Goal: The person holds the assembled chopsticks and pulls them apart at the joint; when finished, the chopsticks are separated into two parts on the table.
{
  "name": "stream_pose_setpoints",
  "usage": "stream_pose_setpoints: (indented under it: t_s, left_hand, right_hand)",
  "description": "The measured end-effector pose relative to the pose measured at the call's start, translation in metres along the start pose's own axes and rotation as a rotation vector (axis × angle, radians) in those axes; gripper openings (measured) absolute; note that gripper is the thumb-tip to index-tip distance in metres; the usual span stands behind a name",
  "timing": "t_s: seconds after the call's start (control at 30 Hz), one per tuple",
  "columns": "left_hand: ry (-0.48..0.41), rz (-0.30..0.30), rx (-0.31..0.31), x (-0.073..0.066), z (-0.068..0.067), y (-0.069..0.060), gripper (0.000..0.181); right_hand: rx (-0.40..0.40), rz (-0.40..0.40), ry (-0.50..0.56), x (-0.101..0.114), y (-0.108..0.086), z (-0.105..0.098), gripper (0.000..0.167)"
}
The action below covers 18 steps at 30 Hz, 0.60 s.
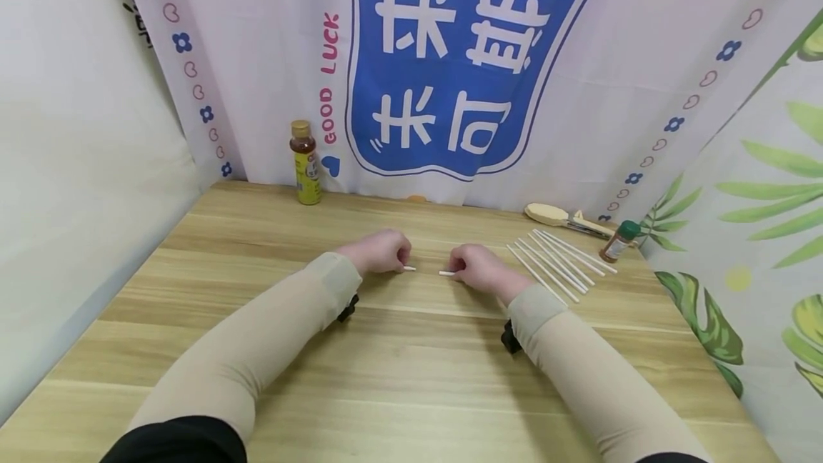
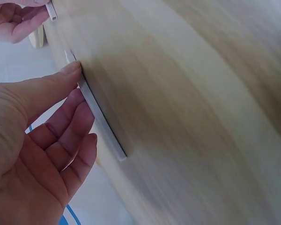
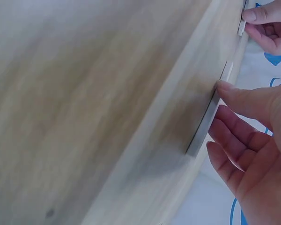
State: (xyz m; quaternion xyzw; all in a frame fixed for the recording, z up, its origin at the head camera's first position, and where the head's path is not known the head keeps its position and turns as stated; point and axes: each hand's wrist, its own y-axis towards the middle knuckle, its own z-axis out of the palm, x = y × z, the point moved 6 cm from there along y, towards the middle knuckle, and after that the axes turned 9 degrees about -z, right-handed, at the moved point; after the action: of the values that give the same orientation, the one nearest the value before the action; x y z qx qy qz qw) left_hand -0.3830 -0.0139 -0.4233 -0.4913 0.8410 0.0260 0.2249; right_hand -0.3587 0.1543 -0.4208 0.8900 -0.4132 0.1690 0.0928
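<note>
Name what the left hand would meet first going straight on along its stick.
Probably the facing stick in the right hand: the white stick held by the left hand points almost at it across a gap, though depth leaves exact alignment unsure.

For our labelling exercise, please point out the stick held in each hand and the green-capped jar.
Left stick (image 2: pixel 101 119): left wrist view, along its exposed shaft.
Right stick (image 3: pixel 201 131): right wrist view, along its exposed shaft.
Jar (image 1: pixel 617 245): head view, on its body.
</note>
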Motion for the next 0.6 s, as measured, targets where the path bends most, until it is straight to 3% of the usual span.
stream_pose_setpoints:
  t_s: [0.37, 0.47, 0.6]
  left_hand:
    - [-0.020, -0.009, 0.004, -0.001, -0.001, -0.003, 0.014]
    - [-0.027, -0.017, 0.006, 0.000, 0.000, -0.001, 0.014]
    - [-0.025, -0.020, 0.008, 0.000, 0.001, 0.000, 0.015]
  right_hand:
    - [0.001, 0.035, 0.008, -0.008, -0.003, -0.001, 0.011]
    - [-0.030, 0.052, 0.035, -0.012, -0.009, -0.011, 0.008]
    - [-0.081, 0.114, 0.010, -0.026, -0.025, -0.041, 0.007]
